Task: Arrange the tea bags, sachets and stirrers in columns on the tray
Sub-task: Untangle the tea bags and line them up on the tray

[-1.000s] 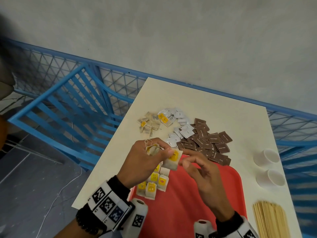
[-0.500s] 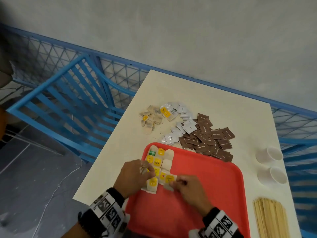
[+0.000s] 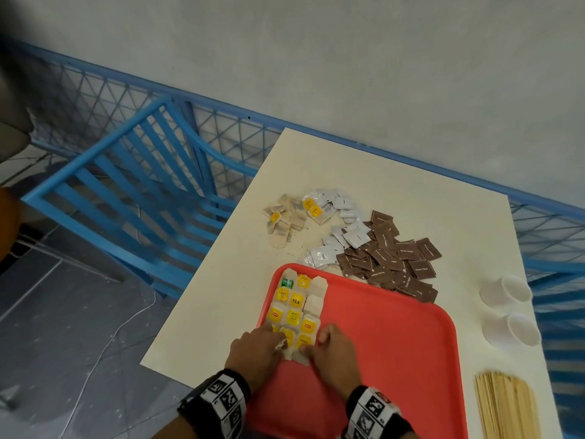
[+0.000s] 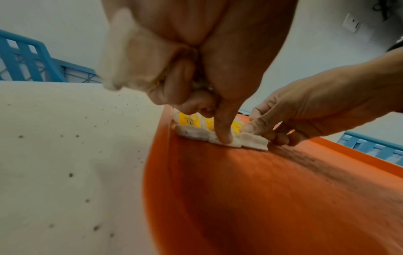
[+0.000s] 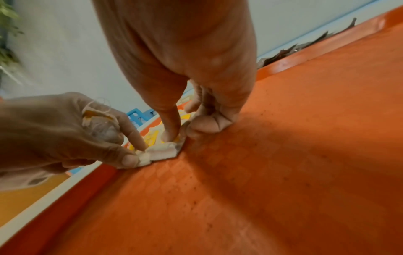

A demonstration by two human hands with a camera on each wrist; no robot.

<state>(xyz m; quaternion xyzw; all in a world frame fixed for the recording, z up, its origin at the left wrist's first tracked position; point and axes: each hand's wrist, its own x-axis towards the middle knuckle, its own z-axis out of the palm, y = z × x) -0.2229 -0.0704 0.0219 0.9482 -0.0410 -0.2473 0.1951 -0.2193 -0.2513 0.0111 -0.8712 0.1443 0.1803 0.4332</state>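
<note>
The tray [image 3: 395,359] lies on the table [image 3: 395,185] at its near edge. Tea bags [image 3: 296,307] sit in columns in the tray's far left corner. Both hands, the left hand [image 3: 256,354] and the right hand [image 3: 332,356], rest on the near end of those columns. Beyond the tray, loose tea bags [image 3: 283,221] lie farthest left, sachets [image 3: 380,255] to their right. Right of the tray stand two cups [image 3: 509,308], with stirrers [image 3: 506,407] nearer than them.

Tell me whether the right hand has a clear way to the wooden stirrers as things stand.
Probably yes. The right hand rests on the tea bags in the tray; the stirrers lie uncovered on the table off its right, with only bare tray between.
</note>
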